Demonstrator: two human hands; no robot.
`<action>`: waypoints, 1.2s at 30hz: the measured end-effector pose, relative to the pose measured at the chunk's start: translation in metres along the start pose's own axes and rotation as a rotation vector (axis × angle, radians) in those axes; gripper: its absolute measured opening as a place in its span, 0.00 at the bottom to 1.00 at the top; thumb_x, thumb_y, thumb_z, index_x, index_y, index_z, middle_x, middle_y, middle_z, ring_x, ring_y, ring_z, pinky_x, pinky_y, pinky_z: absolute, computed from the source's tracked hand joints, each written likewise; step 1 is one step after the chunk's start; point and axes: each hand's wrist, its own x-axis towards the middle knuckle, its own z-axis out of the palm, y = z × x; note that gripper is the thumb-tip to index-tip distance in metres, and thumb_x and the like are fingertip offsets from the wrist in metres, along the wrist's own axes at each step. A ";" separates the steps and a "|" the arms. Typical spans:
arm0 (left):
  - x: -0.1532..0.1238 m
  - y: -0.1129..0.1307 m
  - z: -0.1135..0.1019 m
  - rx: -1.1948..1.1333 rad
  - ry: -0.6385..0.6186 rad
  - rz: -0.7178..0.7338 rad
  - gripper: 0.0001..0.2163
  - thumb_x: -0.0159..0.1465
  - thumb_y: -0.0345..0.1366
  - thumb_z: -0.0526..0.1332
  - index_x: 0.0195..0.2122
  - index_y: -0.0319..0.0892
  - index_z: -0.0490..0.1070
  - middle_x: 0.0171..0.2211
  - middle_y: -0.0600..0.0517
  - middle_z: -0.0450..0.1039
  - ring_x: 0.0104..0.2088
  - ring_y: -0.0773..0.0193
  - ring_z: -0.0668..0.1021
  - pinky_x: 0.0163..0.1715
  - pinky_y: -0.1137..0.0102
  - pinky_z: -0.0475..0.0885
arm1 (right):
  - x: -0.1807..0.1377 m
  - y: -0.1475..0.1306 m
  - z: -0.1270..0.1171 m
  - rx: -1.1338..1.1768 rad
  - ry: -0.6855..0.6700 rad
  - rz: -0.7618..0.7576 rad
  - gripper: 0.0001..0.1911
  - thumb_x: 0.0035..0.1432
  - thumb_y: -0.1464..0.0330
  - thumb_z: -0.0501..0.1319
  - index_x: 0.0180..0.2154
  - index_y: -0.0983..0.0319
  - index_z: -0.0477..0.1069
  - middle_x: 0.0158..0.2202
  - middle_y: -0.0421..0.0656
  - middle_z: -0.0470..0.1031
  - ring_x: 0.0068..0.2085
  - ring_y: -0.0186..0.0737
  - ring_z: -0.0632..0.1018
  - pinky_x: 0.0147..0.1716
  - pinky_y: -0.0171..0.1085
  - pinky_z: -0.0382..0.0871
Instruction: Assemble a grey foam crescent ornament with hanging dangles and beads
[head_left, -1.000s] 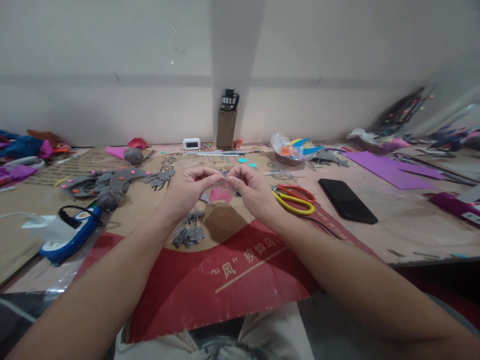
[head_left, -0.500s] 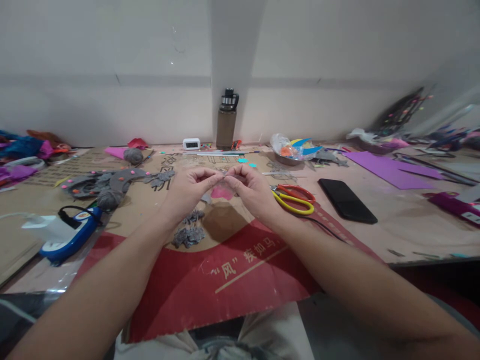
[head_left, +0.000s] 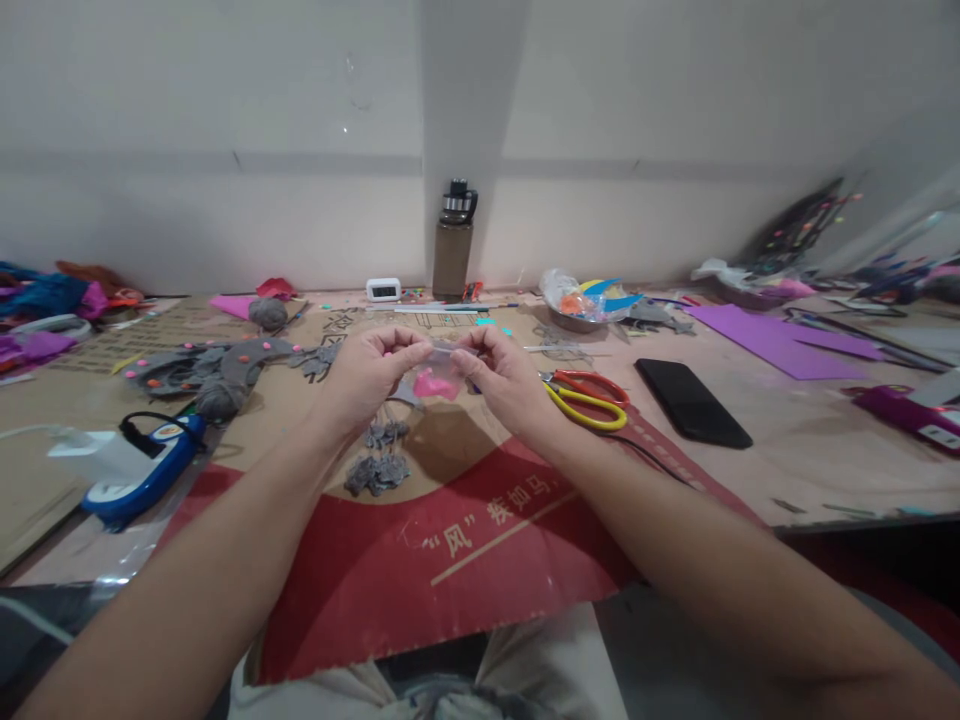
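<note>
A small clear plastic bag (head_left: pixel 444 362) with bright pink bits (head_left: pixel 435 385) inside hangs between my two hands, over the cardboard. My left hand (head_left: pixel 375 365) pinches its upper left edge between thumb and fingers. On the other side, my right hand (head_left: pixel 501 372) grips the upper right edge the same way. Below my left hand lie ruffled grey pieces (head_left: pixel 379 473) on thin stems. Scissors (head_left: pixel 589 402) with one red and one yellow handle rest beside my right wrist. Under everything is a red and brown cardboard sheet (head_left: pixel 450 620) with printed characters.
A black phone (head_left: pixel 691 402) and purple sheets (head_left: pixel 765 335) lie to the right. Grey yarn work with pink dots (head_left: pixel 244 362) and a blue power strip (head_left: pixel 142 480) are on the left. At the back stand a brown bottle (head_left: pixel 453 255), a small white clock (head_left: pixel 383 290) and a bowl (head_left: pixel 585 318).
My fingertips, which met in the middle, have moved slightly apart. The bag's top edge now shows stretched between them, and the pink bits inside are clearer.
</note>
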 end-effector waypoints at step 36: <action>0.002 -0.004 0.001 -0.164 0.020 -0.063 0.10 0.54 0.42 0.66 0.31 0.40 0.74 0.14 0.61 0.54 0.13 0.77 0.51 0.15 0.74 0.41 | 0.000 -0.003 -0.002 0.054 0.007 0.059 0.13 0.55 0.59 0.62 0.39 0.60 0.69 0.33 0.41 0.72 0.33 0.34 0.72 0.34 0.36 0.67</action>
